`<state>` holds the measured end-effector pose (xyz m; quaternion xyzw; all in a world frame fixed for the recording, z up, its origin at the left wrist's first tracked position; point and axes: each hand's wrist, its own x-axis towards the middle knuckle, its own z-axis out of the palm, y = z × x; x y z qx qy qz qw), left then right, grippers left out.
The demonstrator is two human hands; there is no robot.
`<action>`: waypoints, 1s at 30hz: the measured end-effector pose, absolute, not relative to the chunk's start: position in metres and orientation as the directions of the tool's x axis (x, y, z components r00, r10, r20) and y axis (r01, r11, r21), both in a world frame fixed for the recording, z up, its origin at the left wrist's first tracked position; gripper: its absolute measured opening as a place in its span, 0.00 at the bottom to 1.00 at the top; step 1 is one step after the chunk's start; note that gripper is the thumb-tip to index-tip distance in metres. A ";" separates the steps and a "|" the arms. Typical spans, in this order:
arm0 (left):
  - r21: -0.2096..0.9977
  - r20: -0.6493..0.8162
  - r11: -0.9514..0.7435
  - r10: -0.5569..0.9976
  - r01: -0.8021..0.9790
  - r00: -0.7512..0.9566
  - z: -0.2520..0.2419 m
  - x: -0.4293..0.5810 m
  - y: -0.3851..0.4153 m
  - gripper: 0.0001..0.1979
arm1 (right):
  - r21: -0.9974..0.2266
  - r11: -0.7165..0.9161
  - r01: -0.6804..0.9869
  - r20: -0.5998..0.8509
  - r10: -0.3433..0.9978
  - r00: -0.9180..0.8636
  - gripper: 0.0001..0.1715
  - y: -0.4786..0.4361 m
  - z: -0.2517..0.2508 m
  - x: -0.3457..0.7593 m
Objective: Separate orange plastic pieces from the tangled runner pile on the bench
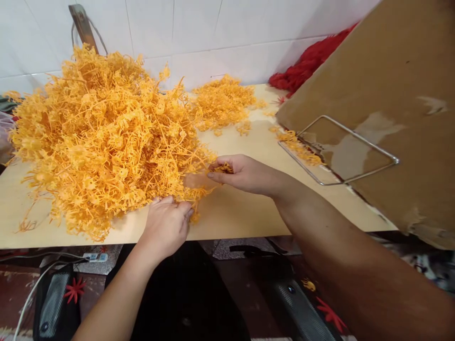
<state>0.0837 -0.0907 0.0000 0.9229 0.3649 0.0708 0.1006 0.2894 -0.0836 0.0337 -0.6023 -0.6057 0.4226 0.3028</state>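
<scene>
A big tangled heap of orange-yellow plastic flower pieces (110, 142), with thin stringy stems, covers the left half of the table. My left hand (167, 227) is at the heap's front edge, fingers curled into the strands; a few pieces stick out by its thumb. To the right of the heap, just above the tabletop, my right hand (238, 173) is closed around a small bunch of the same pieces, partly seen between thumb and curled fingers. Loose strands lie between the two hands.
A smaller pile of yellow pieces (223, 102) lies behind, near the tiled wall. On the right, a large cardboard box (384, 94) leans over a bent metal wire frame (322, 182). Red material (313, 61) is heaped behind the box. The table (245, 218) ends just before my lap.
</scene>
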 end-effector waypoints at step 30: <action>0.275 0.059 -0.724 0.670 0.633 0.740 0.001 0.076 -0.090 0.15 | -0.978 -0.196 0.070 -0.118 0.797 0.592 0.10 -0.071 0.038 0.326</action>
